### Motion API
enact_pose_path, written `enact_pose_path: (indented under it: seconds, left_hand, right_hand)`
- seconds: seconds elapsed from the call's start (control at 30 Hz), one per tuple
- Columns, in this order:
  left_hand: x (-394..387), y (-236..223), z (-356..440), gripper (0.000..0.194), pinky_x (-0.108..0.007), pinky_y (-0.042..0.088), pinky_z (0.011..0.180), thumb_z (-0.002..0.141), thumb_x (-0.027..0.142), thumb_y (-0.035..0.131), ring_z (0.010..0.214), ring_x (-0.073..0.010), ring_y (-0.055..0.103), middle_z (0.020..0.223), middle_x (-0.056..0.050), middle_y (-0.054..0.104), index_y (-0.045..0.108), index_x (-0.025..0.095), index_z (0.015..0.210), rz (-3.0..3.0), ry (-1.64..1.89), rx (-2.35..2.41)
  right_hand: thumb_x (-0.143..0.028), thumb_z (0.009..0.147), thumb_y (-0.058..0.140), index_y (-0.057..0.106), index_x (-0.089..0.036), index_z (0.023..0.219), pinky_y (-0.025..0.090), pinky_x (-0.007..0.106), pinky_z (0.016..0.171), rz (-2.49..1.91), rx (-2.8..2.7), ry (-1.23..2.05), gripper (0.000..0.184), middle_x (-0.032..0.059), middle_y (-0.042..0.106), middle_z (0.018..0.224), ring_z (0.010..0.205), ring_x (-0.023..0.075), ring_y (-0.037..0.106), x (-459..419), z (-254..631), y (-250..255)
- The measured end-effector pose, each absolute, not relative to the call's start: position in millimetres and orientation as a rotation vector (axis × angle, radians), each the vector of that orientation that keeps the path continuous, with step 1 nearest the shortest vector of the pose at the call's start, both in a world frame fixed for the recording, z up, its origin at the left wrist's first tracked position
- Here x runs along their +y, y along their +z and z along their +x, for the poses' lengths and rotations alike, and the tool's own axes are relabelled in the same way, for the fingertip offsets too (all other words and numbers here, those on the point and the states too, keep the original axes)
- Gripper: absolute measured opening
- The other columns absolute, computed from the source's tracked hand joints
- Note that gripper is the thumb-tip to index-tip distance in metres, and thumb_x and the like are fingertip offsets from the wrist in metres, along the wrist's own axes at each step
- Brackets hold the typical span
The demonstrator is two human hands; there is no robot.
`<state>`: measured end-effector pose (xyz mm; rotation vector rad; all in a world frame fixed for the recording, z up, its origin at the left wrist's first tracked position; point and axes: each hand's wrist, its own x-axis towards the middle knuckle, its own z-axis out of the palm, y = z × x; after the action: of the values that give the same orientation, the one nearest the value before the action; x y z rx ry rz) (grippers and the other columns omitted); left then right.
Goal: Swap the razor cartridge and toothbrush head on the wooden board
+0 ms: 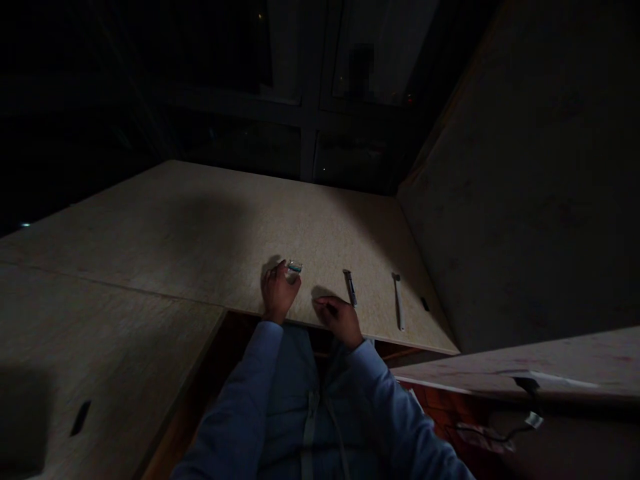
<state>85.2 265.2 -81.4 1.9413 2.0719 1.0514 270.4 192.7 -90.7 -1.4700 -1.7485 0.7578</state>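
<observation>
Left hand [280,291]: thumb and fingers bent round a small clear container [295,267] with a teal band, held near the front edge of the worktop [310,223]; whether its base touches the surface cannot be told. Right hand [344,321]: just over the same front edge, thumb and fingertips drawn narrowly together; whether something thin is pinched there cannot be told. Just beyond its knuckles, toward the right edge: one slim dark-and-silver handled tool [351,289], razor-like, lying with its head toward the back edge. Further right: one slender pale-handled implement [399,304] with a dark head, roughly parallel to the first, well apart from it. Close to the right edge, toward the front right corner: one small black object [425,304], kind unclear. Along the right edge: a faintly patterned wall [530,187]. Beyond the back edge: a dark window [311,100] with framing bars. Below the front edge: blue sleeves [257,383] and drawstring trousers [290,393].
</observation>
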Motion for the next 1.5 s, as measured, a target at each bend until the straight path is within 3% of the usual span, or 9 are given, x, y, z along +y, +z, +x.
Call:
enact_pose_path:
  seconds: [0.33, 0.5, 0.77, 0.97, 1.3, 1.4, 1.5]
  left_hand:
    - [235, -80, 102, 0.057, -0.051, 0.042, 0.103, 0.078, 0.033, 0.066, 0.118, -0.0377, 0.059, 0.120, -0.018, 0.069, 0.058, 0.013, 0.131, 1.931, 0.929, 2.227]
    - [215, -88, 110, 0.057, -0.049, 0.043, 0.104, 0.078, 0.029, 0.067, 0.119, -0.0362, 0.058, 0.119, -0.017, 0.068, 0.058, 0.013, 0.132, 1.877, 0.985, 2.209]
    - [213, -97, 109, 0.054, -0.045, 0.045, 0.105, 0.080, 0.030, 0.067, 0.117, -0.0315, 0.061, 0.117, -0.015, 0.069, 0.057, 0.016, 0.131, 1.867, 1.163, 2.155]
    - [215, -108, 108, 0.049, -0.044, 0.049, 0.099, 0.078, 0.026, 0.068, 0.110, -0.0312, 0.064, 0.112, -0.014, 0.069, 0.061, 0.015, 0.125, 1.907, 1.311, 2.116]
    - [213, -102, 110, 0.048, -0.043, 0.049, 0.098, 0.081, 0.033, 0.066, 0.111, -0.0313, 0.063, 0.111, -0.013, 0.069, 0.061, 0.017, 0.126, 1.886, 1.214, 2.155]
    - [213, -98, 111, 0.052, -0.044, 0.049, 0.098, 0.080, 0.035, 0.067, 0.111, -0.0325, 0.062, 0.112, -0.014, 0.069, 0.060, 0.015, 0.127, 1.893, 1.162, 2.183]
    - [213, -95, 112, 0.057, -0.046, 0.047, 0.100, 0.077, 0.038, 0.068, 0.113, -0.0345, 0.061, 0.113, -0.015, 0.069, 0.060, 0.013, 0.128, 1.928, 1.104, 2.204]
  right_hand:
    - [-0.026, 0.089, 0.057, 0.073, -0.019, 0.110, 0.057, 0.035, 0.088, -1.316, -1.651, 0.837, 0.027, 0.0080, 0.077, 0.104, 0.093, 0.0215, 0.073, 217, 258, -84]
    - [-0.016, 0.091, 0.056, 0.073, -0.021, 0.117, 0.049, 0.035, 0.101, -1.418, -2.028, 0.694, 0.031, 0.0098, 0.072, 0.121, 0.112, 0.0218, 0.067, 238, 239, -64]
    - [-0.013, 0.090, 0.057, 0.080, -0.019, 0.106, 0.048, 0.033, 0.092, -1.519, -2.167, 0.690, 0.028, 0.0129, 0.074, 0.108, 0.099, 0.0262, 0.069, 254, 228, -48]
    - [-0.014, 0.088, 0.061, 0.080, -0.022, 0.104, 0.047, 0.029, 0.092, -1.508, -2.141, 0.712, 0.026, 0.0091, 0.075, 0.109, 0.100, 0.0231, 0.068, 254, 227, -52]
    - [-0.015, 0.085, 0.058, 0.076, -0.019, 0.085, 0.047, 0.034, 0.094, -1.400, -1.791, 0.833, 0.019, 0.0094, 0.074, 0.100, 0.097, 0.0234, 0.067, 253, 223, -64]
    - [-0.022, 0.084, 0.058, 0.072, -0.019, 0.082, 0.050, 0.032, 0.088, -1.296, -1.632, 0.935, 0.014, 0.0064, 0.074, 0.092, 0.090, 0.0208, 0.067, 248, 229, -65]
    - [-0.037, 0.083, 0.061, 0.068, -0.019, 0.081, 0.051, 0.028, 0.066, -1.216, -1.487, 1.044, 0.019, 0.0033, 0.070, 0.078, 0.070, 0.0169, 0.063, 232, 243, -63]
